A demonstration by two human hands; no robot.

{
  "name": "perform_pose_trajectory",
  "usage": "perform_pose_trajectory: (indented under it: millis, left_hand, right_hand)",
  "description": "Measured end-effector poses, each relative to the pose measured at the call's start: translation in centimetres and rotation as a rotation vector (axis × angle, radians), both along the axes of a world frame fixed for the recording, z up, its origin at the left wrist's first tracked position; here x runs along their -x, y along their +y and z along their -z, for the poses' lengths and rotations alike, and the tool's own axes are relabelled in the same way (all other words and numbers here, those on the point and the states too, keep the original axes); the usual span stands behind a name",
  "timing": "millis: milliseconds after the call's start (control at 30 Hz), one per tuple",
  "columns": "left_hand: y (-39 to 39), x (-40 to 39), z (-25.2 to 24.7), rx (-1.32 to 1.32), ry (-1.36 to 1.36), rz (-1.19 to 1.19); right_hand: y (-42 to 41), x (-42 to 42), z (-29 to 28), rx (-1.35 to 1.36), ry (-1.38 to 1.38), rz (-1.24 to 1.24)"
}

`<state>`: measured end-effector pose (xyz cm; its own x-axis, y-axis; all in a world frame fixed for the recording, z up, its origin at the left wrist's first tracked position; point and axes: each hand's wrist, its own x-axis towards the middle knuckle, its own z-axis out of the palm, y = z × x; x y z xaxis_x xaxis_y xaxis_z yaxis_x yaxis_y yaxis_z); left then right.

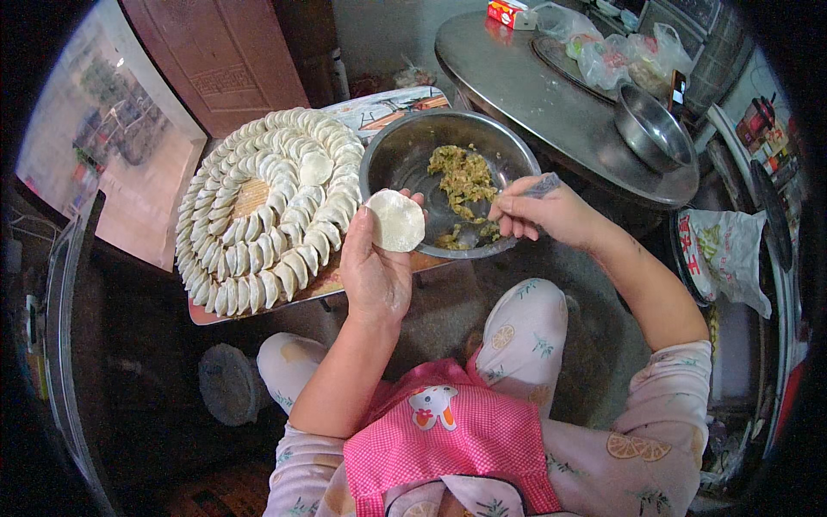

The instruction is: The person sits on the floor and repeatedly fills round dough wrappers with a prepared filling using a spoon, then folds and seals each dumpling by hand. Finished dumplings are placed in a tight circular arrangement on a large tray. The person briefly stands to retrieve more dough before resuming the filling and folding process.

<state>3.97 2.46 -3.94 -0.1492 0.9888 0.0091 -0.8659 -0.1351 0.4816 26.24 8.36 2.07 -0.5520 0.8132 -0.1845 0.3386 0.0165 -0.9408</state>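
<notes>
A round, flat dough wrapper (397, 221) lies on the fingers and palm of my left hand (378, 258), my thumb at its edge. My right hand (533, 207) grips the handle of a spoon or similar utensil (541, 186) over the right rim of a large steel bowl (387, 139); the utensil's lower end is hard to make out. Chopped filling (462, 174) sits in the bowl, with smaller bits nearer me. To the left, rings of folded dumplings (271, 287) cover a round woven tray (251, 197). One flat wrapper (316, 168) rests on top of the dumplings.
The bowl and tray stand on a low table (207, 315). Behind at the right, a dark oval table (517, 97) carries plastic bags (607, 61), a steel basin (652, 129), a phone (677, 87) and a red box (510, 13). A lidded bucket (226, 384) stands at lower left.
</notes>
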Motion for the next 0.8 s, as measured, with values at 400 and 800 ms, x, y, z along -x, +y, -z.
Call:
perform_pose_trajectory:
  millis: [400,800]
  left_hand:
    - [0.7,2.2,-2.0,0.013,-0.03,-0.14]
    - [3.2,-3.0,-4.8,0.015,-0.204,0.297]
  right_hand:
    - [1.8,-0.4,0.7,0.284,0.465,0.197]
    - [-1.1,0.1,-1.7,-0.485,0.268,0.136]
